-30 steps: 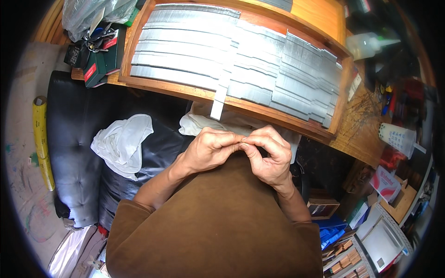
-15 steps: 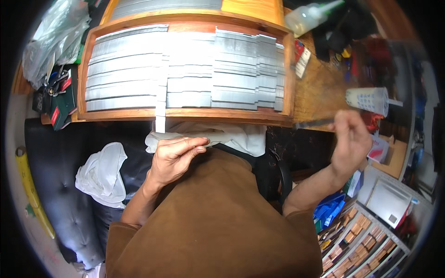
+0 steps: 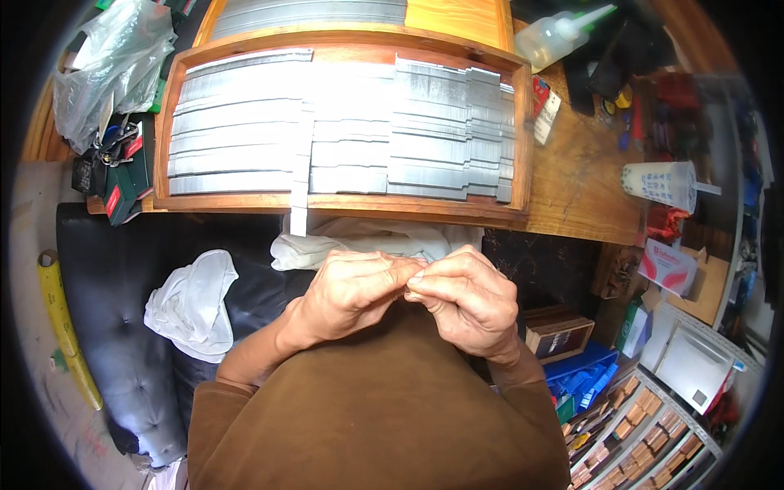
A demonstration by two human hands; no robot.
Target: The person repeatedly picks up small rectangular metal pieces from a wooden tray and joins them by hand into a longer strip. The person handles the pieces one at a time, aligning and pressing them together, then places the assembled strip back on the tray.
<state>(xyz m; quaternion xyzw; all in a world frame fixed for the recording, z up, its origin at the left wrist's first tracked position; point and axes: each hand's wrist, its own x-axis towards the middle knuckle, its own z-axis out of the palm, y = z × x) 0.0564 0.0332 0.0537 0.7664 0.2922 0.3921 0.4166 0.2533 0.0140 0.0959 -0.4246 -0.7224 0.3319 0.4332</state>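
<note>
My left hand and my right hand meet in front of my chest, just beyond my brown shirt. Both are closed in a pinch, fingertips touching or nearly so. Whatever lies between them is too small and covered to make out. Past them stands a wooden tray packed with rows of flat silver metal strips. One narrow strip lies across the tray's near rim and sticks out toward me. A white cloth is bunched below that rim, partly behind my hands.
A wooden table extends right of the tray, with a drink cup and a squeeze bottle on it. At left are a plastic bag, a black padded seat and another white cloth. A slotted rack stands lower right.
My right hand has swung in from the right side of the table to meet my left. The dark thin strip seen at its fingers is no longer visible. The view has shifted slightly.
</note>
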